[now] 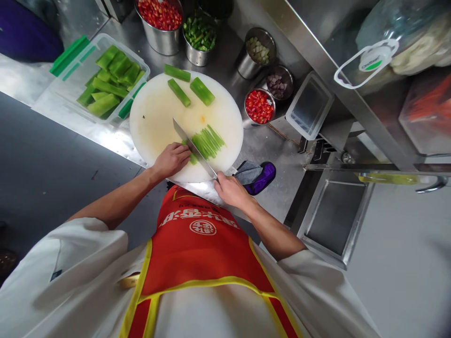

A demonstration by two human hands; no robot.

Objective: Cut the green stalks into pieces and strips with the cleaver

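Note:
My right hand [229, 188] is closed round the handle of a kitchen knife [192, 144], whose blade slants across the round white cutting board [151, 136]. Against the blade's left side, my left hand [173, 160] presses a green vegetable piece [192, 159] with curled fingers; most of that piece is hidden by the hand and knife. Thin green strips [210, 141] lie fanned out to the right of the blade. Toward the board's far edge rest three larger green chunks [202, 91], apart from both hands.
A clear plastic box [141, 65] of green chunks stands left of the board. Metal pots of chopped red chilli [260, 107], green pieces [199, 34] and other cut ingredients line the back. A purple and grey cloth item [262, 178] lies right of the board, below an overhanging metal shelf [317, 42].

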